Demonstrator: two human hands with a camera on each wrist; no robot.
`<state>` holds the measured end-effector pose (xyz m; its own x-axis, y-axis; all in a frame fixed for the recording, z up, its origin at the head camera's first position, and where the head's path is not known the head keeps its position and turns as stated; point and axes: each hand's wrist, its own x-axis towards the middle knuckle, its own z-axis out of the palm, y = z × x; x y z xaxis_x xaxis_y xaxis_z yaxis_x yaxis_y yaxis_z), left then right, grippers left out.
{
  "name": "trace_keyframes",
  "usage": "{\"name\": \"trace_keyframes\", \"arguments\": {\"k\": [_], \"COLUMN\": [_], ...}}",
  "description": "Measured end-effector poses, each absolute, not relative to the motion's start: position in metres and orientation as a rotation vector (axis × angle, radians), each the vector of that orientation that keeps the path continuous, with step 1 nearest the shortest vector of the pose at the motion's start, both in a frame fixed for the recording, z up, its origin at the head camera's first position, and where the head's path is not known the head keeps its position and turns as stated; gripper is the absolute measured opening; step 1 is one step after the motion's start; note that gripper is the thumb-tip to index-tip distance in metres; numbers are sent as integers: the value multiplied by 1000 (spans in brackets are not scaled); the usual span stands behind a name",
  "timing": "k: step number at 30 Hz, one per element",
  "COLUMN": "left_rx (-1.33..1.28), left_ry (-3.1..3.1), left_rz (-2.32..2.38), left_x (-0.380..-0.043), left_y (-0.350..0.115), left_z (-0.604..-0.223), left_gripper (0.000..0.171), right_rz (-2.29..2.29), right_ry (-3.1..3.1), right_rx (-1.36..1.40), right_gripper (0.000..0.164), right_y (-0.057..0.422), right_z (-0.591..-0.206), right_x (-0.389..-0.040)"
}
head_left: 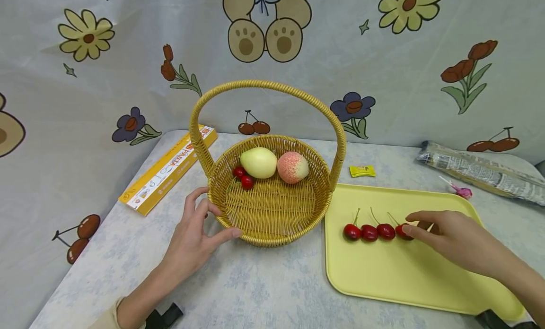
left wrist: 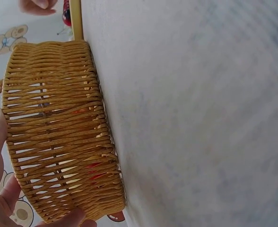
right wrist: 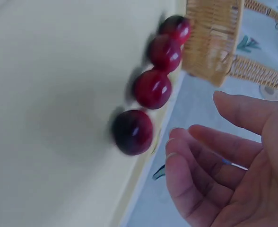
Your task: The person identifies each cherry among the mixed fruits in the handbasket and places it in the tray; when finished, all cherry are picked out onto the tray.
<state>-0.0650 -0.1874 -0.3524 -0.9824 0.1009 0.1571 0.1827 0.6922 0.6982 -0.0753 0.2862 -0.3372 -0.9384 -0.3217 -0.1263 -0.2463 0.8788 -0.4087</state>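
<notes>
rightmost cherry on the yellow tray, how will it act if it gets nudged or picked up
The rightmost cherry would probably roll if nudged, since it looks round and sits on a flat-looking tray. Its glossy surface may make it somewhat slippery to pinch. Pushed left, it would likely bump the neighbouring cherry.

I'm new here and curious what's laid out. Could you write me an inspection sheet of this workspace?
Surface: pale mottled table
Job's things: four cherries in a row on a yellow tray; wicker basket holding two more cherries, a pale yellow fruit and a peach
Clutter: pasta box, small yellow packet, lollipop, newsprint-patterned package
Hands: left hand grips the basket; right hand is by the end cherry, contact unclear, fingers loosely curled
Cables: nothing seen
Surroundings: cartoon-printed sheet behind the table
</notes>
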Motion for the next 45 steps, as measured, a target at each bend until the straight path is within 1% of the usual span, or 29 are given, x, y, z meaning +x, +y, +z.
{"name": "trace_keyframes", "arguments": {"k": [3, 14, 19, 23, 32, 39, 45], "left_rx": [-235, -243, -251, -250, -250, -267, -276], "left_ry": [-2791, -2791, -2792, -2796, -2803, -2789, -2782], "left_rz": [-1169, -1165, -1158, -1153, -1151, -1150, -1150], "left_x": [-65, -65, -65, -65, -65, -65, -66], "left_y": [-188, -188, -188, -188, -188, -189, -188], "left_z": [-352, -353, -353, -352, -352, -353, -353], "left_gripper": [45, 46, 46, 45, 45, 46, 45], "right_rz": [-653, -852, -809, -714, -526, -296, -227], "right_ry": [2900, 2859, 2813, 2739, 2585, 2433, 2326], "right_rx": [-536, -856, -1128, -1239, -1352, -1276, -1203], "right_gripper": [24, 26, 30, 34, 40, 49, 57], "right_y": [272, 199, 163, 133, 64, 24, 8], "right_z": [-328, -290, -276, -265, -252, -254, -263], "right_x": [-70, -67, -80, -102, -154, -181, -196]}}
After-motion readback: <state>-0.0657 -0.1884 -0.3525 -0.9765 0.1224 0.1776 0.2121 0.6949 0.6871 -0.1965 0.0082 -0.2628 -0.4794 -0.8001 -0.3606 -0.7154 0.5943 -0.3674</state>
